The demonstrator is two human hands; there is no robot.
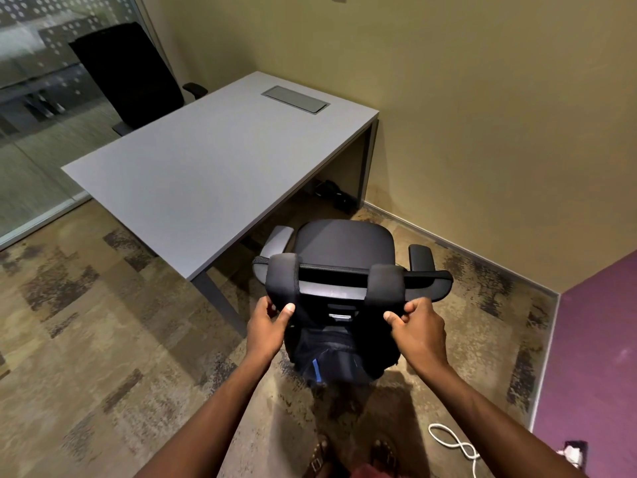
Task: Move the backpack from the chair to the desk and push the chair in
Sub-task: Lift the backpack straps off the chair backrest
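A: What are the hands doing?
B: The left hand [272, 317] and right hand [417, 322] are each pinching a padded shoulder strap [281, 274] in closed fingers [287, 309].

A: Where is the backpack [339, 353]?
B: Hanging behind the chair [341, 250]; soft, probably light. The grey surface [206, 160] is waiting beyond.
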